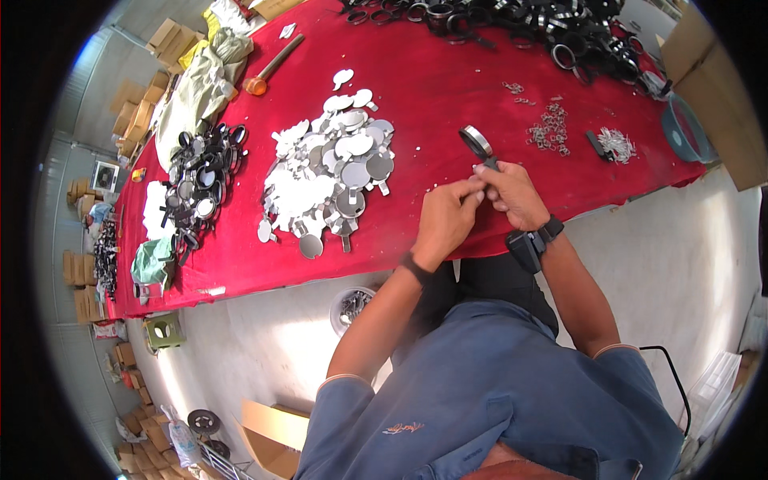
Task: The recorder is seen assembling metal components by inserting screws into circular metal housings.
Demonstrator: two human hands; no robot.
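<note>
Both hands meet over the red table's near edge. My right hand (516, 194) grips the handle of a small round black-framed magnifier-like piece (477, 143), whose ring sticks up toward the far side. My left hand (448, 214) closes its fingers on the same handle from the left. To the left lies a heap of silver round mirror-like discs with short tabs (332, 168).
The red-covered table (432, 88) holds a pile of black round frames (200, 180) at the left, more black rings (512, 24) along the far edge, small metal rings (548, 128) and clips (614, 144). A bucket of parts (352, 308) stands on the floor. Cardboard boxes (704, 88) stand at right.
</note>
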